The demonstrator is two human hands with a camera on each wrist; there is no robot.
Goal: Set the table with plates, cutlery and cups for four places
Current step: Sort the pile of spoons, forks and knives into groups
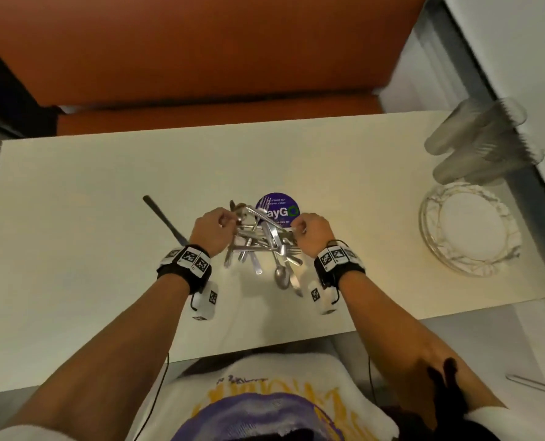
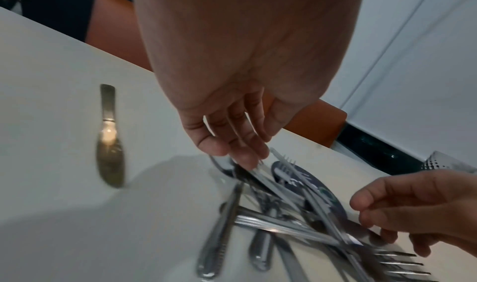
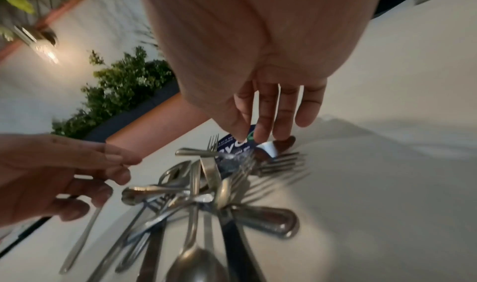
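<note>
Your left hand (image 1: 212, 229) and right hand (image 1: 312, 232) are reaching, grips loose, fingertips touching the cutlery heap (image 1: 261, 246) on the bench (image 1: 73, 249); stacked plates (image 1: 468, 227) are sitting apart.

This looks like a canteen or casual restaurant: a plain cream table (image 1: 73, 192) faces an orange upholstered booth bench (image 1: 201, 49), a round purple branded sticker (image 1: 282, 208) about keeping things clean is stuck on the tabletop, and a planter hedge (image 3: 123, 90) lines a bench beyond the table
</note>
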